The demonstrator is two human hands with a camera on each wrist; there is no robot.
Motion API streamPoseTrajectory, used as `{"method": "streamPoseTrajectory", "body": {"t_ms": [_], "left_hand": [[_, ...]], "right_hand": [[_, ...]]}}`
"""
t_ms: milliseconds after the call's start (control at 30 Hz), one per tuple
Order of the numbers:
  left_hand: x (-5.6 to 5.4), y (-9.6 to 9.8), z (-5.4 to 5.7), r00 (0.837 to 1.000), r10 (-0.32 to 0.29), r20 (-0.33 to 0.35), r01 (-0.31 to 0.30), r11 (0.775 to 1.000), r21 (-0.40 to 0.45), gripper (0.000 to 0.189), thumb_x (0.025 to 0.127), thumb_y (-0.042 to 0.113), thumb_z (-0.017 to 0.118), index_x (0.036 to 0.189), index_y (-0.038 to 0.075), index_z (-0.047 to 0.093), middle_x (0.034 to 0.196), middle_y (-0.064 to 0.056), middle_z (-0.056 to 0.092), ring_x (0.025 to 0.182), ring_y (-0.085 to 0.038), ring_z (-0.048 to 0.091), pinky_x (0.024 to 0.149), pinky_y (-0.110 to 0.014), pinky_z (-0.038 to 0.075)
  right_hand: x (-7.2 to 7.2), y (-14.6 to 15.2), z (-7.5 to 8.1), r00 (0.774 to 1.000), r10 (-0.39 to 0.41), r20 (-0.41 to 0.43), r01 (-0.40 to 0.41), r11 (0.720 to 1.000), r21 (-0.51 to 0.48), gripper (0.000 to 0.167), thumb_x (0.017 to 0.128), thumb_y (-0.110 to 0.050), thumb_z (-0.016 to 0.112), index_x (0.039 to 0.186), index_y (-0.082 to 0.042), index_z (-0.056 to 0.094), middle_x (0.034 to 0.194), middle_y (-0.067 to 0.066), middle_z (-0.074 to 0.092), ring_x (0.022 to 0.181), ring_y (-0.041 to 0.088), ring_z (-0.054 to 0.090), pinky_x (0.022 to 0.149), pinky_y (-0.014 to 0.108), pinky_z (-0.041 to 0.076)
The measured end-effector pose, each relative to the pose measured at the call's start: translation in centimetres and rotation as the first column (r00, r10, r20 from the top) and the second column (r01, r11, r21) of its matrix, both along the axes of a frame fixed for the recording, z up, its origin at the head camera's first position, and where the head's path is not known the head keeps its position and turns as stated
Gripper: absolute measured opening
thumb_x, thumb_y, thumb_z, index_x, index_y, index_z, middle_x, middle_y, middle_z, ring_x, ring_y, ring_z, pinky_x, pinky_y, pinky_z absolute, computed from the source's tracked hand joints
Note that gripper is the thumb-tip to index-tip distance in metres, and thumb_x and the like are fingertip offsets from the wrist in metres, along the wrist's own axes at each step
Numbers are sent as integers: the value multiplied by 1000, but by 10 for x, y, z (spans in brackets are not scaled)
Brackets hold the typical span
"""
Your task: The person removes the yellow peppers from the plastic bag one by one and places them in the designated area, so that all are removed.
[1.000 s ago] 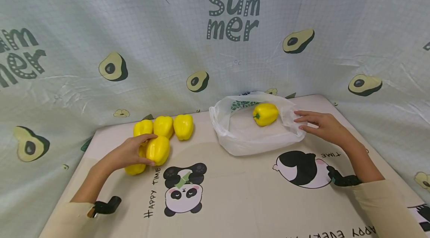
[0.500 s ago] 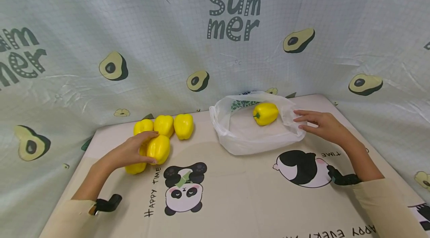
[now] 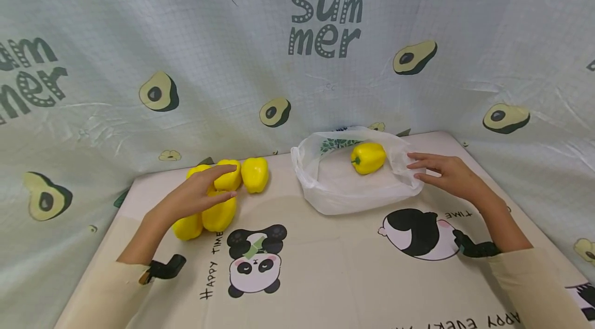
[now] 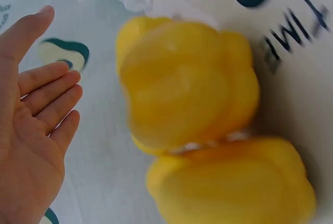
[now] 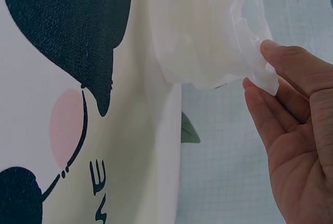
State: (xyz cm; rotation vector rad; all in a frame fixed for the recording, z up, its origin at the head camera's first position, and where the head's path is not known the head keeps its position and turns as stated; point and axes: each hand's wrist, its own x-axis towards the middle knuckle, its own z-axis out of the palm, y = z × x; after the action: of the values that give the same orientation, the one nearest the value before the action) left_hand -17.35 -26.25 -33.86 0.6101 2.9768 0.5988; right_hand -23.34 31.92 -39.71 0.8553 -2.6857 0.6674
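Note:
My left hand (image 3: 192, 194) hovers over a group of yellow bell peppers, fingers straight and apart from them. Part of the group is hidden beneath it in the head view. The nearest bell pepper (image 3: 221, 216) lies just under the thumb, with another bell pepper (image 3: 187, 228) beside it. In the left wrist view, the palm faces a large bell pepper (image 4: 187, 83) with nothing in its grasp. On the other side, my right hand (image 3: 446, 176) pinches the edge of a white plastic bag (image 3: 348, 202) between thumb and fingers. One bell pepper (image 3: 368, 158) lies inside the wide-mouthed bag.
A table with a panda-print cover (image 3: 321, 272) carries everything. Behind it hangs a pale curtain (image 3: 223, 91) with avocado prints, close to the back edge. Two bell peppers, a middle bell pepper (image 3: 229, 181) and a right-hand bell pepper (image 3: 255, 175), stand at the back of the group.
My left hand has let go of the front bell pepper, opened, and lifted up and slightly right. The pepper stays with the group. My right hand and the bag have not moved.

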Motion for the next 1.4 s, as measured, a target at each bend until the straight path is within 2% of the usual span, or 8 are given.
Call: {"method": "streamPoseTrajectory", "body": {"t_ms": [67, 133, 233, 500, 700, 1000, 1267, 1400], "left_hand": [[-4, 11, 3, 999, -41, -16, 41, 999, 11, 68, 97, 40, 68, 152, 7, 45, 155, -16, 46, 142, -41, 42, 114, -66, 32], [-9, 24, 5, 996, -84, -31, 84, 996, 13, 68, 96, 38, 69, 152, 7, 45, 154, -15, 48, 142, -39, 43, 115, -63, 33], [-16, 45, 10, 988, -148, -49, 148, 989, 13, 66, 96, 37, 69, 151, 7, 47, 153, -13, 50, 141, -37, 45, 115, -59, 36], [-43, 98, 23, 966, -252, -49, 253, 967, 11, 65, 97, 40, 67, 152, 11, 47, 154, -8, 49, 142, -30, 45, 116, -52, 38], [-66, 136, 29, 955, -297, -20, 296, 954, -33, 65, 98, 43, 65, 151, 10, 47, 155, -8, 47, 143, -28, 43, 118, -48, 36], [-99, 185, 27, 907, -421, 18, 421, 903, -82, 57, 101, 40, 63, 148, 11, 51, 152, -7, 50, 140, -23, 46, 118, -37, 37], [-120, 217, 25, 889, -447, 101, 455, 887, -77, 56, 101, 41, 61, 149, 14, 50, 154, -4, 48, 143, -20, 42, 120, -34, 33], [-133, 232, 25, 866, -480, 136, 491, 870, -55, 56, 102, 35, 62, 149, 8, 49, 154, -9, 48, 143, -25, 41, 120, -34, 32]], "right_hand": [[0, -1, 0, 1000, -5, 14, 5, 1000, 2, 29, 92, -14, 75, 121, -8, 75, 140, 17, 61, 127, 42, 55, 96, 56, 52], [0, -1, 0, 1000, -3, 22, 3, 1000, -4, 29, 92, -13, 75, 121, -8, 75, 141, 17, 60, 127, 43, 55, 96, 58, 51], [-1, -1, 0, 1000, -1, 25, 1, 1000, -5, 30, 92, -14, 75, 121, -8, 74, 141, 17, 60, 128, 43, 55, 97, 58, 51], [-3, 0, 0, 1000, 4, 4, -4, 1000, 1, 29, 91, -14, 76, 120, -9, 75, 140, 16, 61, 128, 42, 55, 97, 57, 51], [-3, 0, 0, 1000, -2, 4, 2, 1000, -3, 29, 91, -14, 76, 120, -9, 75, 140, 16, 61, 127, 40, 56, 95, 56, 52], [-4, -2, 2, 1000, -7, 23, 7, 1000, 0, 29, 91, -15, 76, 120, -9, 75, 141, 16, 61, 128, 42, 55, 98, 57, 50], [-5, -3, 3, 1000, -10, 21, 10, 1000, 5, 29, 92, -16, 75, 120, -9, 75, 141, 16, 61, 128, 42, 55, 99, 59, 50], [-5, -1, 4, 1000, -16, 16, 16, 1000, 12, 28, 93, -16, 75, 120, -10, 76, 141, 15, 61, 128, 41, 55, 98, 59, 50]]}}
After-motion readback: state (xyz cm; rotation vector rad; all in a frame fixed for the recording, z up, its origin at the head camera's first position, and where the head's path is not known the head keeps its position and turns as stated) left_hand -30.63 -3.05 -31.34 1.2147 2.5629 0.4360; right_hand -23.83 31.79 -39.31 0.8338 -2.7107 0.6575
